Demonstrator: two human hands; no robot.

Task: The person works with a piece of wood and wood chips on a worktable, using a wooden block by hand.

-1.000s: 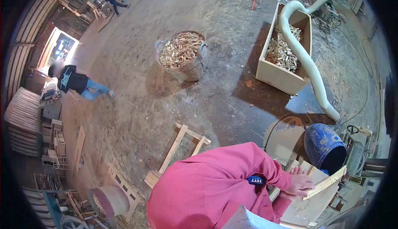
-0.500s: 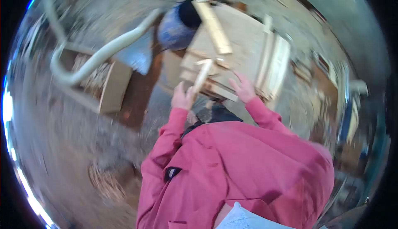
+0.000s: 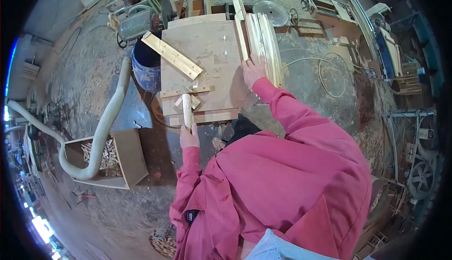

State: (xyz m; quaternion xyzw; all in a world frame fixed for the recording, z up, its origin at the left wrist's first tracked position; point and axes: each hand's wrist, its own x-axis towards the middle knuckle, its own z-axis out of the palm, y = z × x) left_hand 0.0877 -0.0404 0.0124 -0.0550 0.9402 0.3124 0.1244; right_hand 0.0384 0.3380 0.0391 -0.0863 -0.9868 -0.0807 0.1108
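My left hand (image 3: 189, 137) is closed round the lower end of a pale wooden handle (image 3: 187, 109), whose top end lies over small wooden pieces near the front left of the worktable (image 3: 212, 48). A longer light board (image 3: 174, 55) rests slantwise on the tabletop beyond it. At the table's right side, my right hand (image 3: 254, 72) lies with fingers spread on the near ends of long wooden strips (image 3: 263, 43). Whether its fingers grip a strip cannot be made out.
A blue bucket (image 3: 147, 72) stands left of the table. A ribbed hose (image 3: 109, 114) runs over a box of wood scraps (image 3: 129, 159). Machinery (image 3: 136, 24) stands at the back left, a round glass-like disc (image 3: 271, 13) behind the strips, and a thin cable loops on the right floor.
My right hand has moved from above the table's front edge to the strips at the right. My left hand still holds the handle. The view has turned and is sharper.
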